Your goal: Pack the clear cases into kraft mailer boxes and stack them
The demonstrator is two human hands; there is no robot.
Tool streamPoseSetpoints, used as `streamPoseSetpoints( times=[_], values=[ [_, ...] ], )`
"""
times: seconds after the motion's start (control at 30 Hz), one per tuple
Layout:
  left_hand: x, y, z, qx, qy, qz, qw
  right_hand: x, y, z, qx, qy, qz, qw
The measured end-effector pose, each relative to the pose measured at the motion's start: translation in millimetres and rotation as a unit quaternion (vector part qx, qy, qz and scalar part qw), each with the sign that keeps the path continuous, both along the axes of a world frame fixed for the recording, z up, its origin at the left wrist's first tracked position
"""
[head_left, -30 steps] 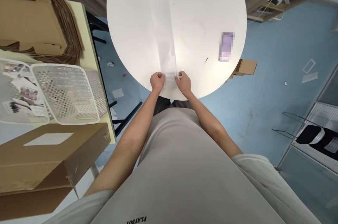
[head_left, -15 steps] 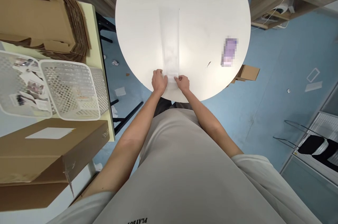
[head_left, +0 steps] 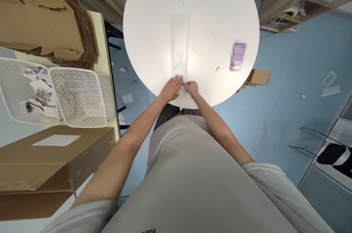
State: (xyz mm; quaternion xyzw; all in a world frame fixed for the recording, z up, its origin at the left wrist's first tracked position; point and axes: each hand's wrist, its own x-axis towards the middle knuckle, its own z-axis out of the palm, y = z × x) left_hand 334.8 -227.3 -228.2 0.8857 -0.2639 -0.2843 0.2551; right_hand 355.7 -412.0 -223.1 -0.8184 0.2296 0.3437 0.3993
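A long strip of translucent plastic wrap point(head_left: 180, 42) lies on the round white table point(head_left: 148, 35), pointing away from me. Its near end looks bunched or folded, but the hands partly cover it. My left hand point(head_left: 172, 88) rests flat across that near end with fingers stretched out. At the right edge of the same end, my right hand point(head_left: 191, 88) is closed in a pinch on the plastic wrap. Whatever may be inside the near end is too faint to make out.
A blurred purple item point(head_left: 238, 56) lies on the table's right side. On the left, a side table point(head_left: 101, 39) carries flattened cardboard point(head_left: 46, 28), white perforated baskets point(head_left: 78, 97) and a large cardboard box point(head_left: 90, 152). A small cardboard box point(head_left: 260, 77) sits beyond the table's right edge.
My left hand has moved right from the strip's left edge and now lies flat over its near end. The right hand keeps its pinch. The strip appears slightly nearer.
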Motion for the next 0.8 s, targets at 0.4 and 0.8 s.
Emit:
streamPoseSetpoints(
  times=[0.4,0.8],
  values=[
    [6,4,-24.2,-0.059,0.015,0.025,0.998,-2,-33,12.9,0.020,-0.214,0.310,0.926],
    [13,3,12.9,-0.037,0.106,0.276,0.955,19,-38,10.7,0.044,-0.177,0.324,0.928]
  ],
)
